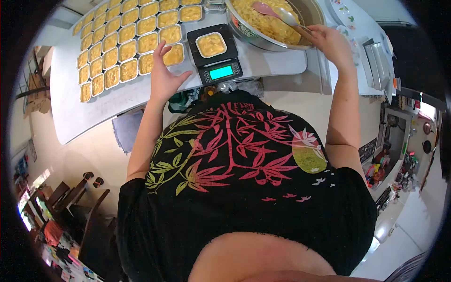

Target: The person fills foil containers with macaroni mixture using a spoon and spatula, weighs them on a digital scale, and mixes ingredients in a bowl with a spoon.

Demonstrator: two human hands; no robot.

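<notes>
My left hand (167,75) is over the table's front edge with thumb and fingers spread, holding nothing, beside the nearest filled trays. At the rim of a large bowl (244,32) of yellow food, my right hand (331,44) has its fingers closed round the handle of a metal spoon (289,18). A pink spoon (265,8) lies on the food too. Between my hands, one filled foil tray (211,45) rests on a black digital scale (213,63) whose display is lit green-blue.
Rows of filled foil trays (128,33) cover the left part of the white table (66,108). Stacked empty trays (215,6) stand behind the scale. Floral plates (342,13) and metal sheets (374,63) are at the right.
</notes>
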